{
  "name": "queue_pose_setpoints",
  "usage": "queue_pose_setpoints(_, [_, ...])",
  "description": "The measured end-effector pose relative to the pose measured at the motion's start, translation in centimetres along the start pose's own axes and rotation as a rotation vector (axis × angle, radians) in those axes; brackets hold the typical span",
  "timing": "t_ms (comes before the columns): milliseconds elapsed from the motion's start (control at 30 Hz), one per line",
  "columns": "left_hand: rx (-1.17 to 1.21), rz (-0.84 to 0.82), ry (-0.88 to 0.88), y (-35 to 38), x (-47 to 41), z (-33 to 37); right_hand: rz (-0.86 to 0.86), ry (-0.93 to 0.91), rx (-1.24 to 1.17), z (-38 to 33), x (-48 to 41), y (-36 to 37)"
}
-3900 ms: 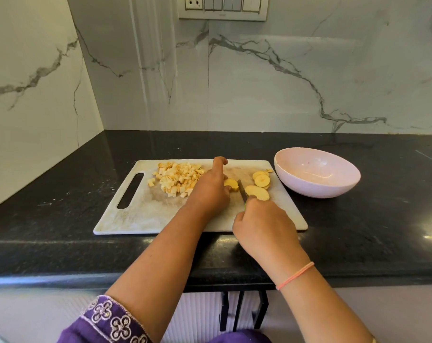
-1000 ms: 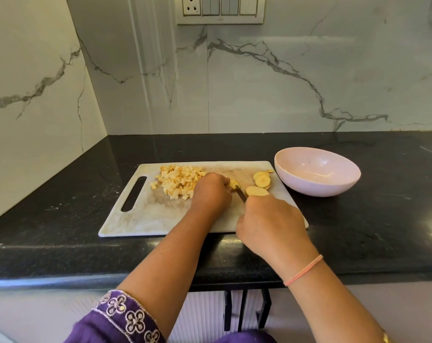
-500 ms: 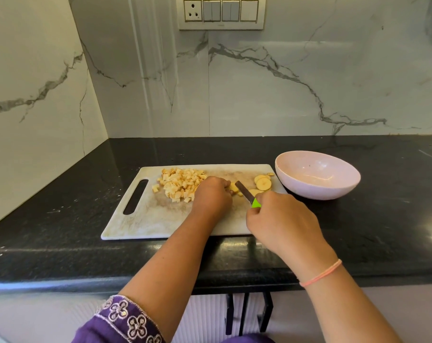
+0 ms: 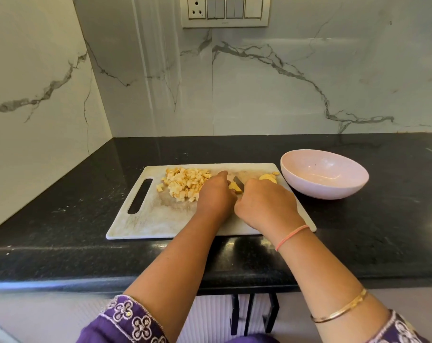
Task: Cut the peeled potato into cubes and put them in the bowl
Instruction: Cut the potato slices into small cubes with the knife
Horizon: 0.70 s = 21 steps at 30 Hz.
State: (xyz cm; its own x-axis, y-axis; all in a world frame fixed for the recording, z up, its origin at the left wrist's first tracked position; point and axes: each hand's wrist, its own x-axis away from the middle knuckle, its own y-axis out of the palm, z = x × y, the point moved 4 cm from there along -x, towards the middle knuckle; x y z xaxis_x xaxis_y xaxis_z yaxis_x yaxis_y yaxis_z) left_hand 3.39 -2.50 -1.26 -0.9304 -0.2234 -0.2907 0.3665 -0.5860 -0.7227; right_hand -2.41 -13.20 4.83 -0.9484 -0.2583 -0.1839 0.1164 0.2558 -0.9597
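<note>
Step in hand, as I read it: dicing a small bit of potato. The left hand [image 4: 216,198] sits knuckles-up mid-board, fingers curled down onto a yellow potato piece [image 4: 234,188], index tip stretched toward the far edge. The right hand [image 4: 265,206] is just beside it on the right, fist wrapped round the knife [image 4: 238,182]. Handle is hidden; only a short bit of dark blade shows btwn the two hands, at the piece. The cube pile [image 4: 185,184] lies on the far-left part of the cutting board [image 4: 160,219], just left of the left hand. A few uncut slices [image 4: 268,178] sit at the far-right corner, near the bowl [image 4: 321,191], which stands on the counter [image 4: 61,231] just right of the board w/ no cubes visible in it. To do it well: piece is small & the hands nearly touch, so keep left fingertips tucked back, knuckles as guide, flat side of the piece down (wet potato prob. slips). Short straight cuts, sticks first then crosswise, approx. same size as the pile. Push finished cubes left to the pile so they don't mix w/ the slices. Board's near edge is close to the counter lip, so press down, not toward the body. Slices need the same treatment, then everything goes right into the bowl; none of that transfer is done yet.
</note>
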Motion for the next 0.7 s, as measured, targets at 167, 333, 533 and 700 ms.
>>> queue_pose_setpoints(167, [-0.039, -0.016, -0.004, 0.1, 0.1, 0.1, -0.002, -0.047, 0.062, -0.7, 0.5, 0.0])
queue_pose_setpoints(333, [-0.046, -0.004, -0.019, -0.4, -0.5, -0.1, 0.034, -0.061, 0.062, -1.3, 1.8, 0.5])
queue_pose_setpoints(533, [-0.048, 0.002, -0.034, 0.5, -0.1, -0.3, 0.018, -0.050, 0.033, -0.4, 3.1, 1.0])
queue_pose_setpoints(700, [-0.050, 0.011, -0.036, 0.4, -0.2, -0.2, 0.016, -0.050, 0.035, -0.5, 3.3, 1.1])
